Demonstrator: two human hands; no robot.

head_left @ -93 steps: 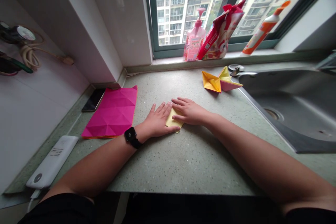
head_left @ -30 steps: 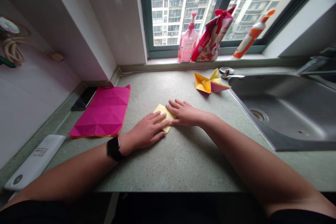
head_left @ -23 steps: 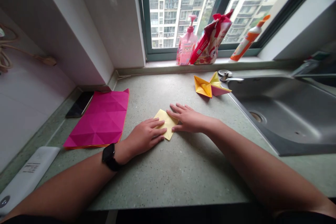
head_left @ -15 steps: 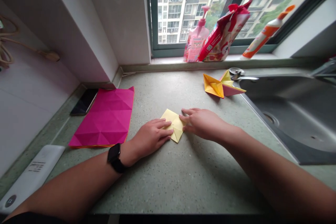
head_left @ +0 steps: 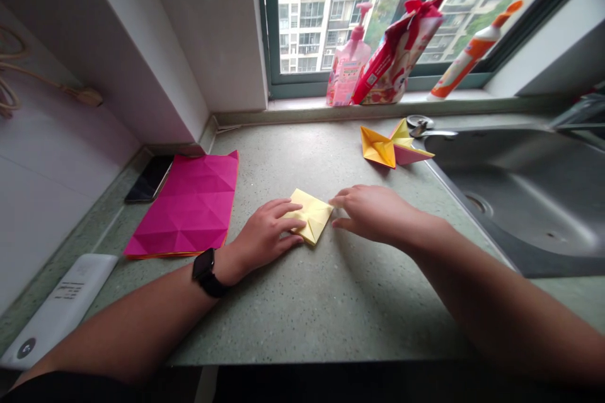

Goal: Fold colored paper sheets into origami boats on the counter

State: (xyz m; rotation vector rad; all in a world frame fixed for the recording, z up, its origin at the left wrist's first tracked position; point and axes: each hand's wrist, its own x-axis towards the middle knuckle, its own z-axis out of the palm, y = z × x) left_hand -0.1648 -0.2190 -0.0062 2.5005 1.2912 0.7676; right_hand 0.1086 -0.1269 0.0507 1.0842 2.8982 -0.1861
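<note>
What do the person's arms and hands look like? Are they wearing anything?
Both the left hand and the right hand are bare, with no gloves. By the left one is a watch with a dark, rounded rectangular face and a black strap. A black sleeve shows higher up that arm.

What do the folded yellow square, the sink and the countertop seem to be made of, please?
The folded yellow square looks like matte paper, given its crisp creases. The sink is probably satin steel: grey, with soft highlights. The countertop could be smooth terrazzo or similar, judging by its speckles.
</note>
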